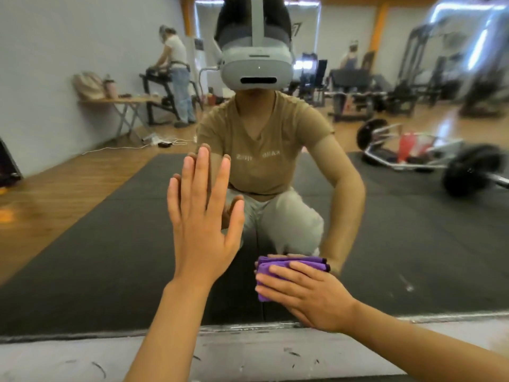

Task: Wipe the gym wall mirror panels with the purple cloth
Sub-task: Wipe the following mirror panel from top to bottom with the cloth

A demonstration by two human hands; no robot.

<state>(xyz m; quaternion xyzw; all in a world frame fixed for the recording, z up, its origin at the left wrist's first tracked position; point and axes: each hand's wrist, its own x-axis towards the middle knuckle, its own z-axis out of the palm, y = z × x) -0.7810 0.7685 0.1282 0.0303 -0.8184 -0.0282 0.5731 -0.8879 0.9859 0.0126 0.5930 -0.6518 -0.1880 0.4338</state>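
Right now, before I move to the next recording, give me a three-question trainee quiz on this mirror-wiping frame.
1. True or false: the left hand lies flat on the mirror with its fingers straight.
2. Which hand presses the purple cloth to the glass? A) left B) right C) both
3. Fill in: the cloth sits near the mirror's ______ edge, just above the grey ledge.

Key:
1. True.
2. B: the right hand covers the folded cloth with straight fingers.
3. Bottom.
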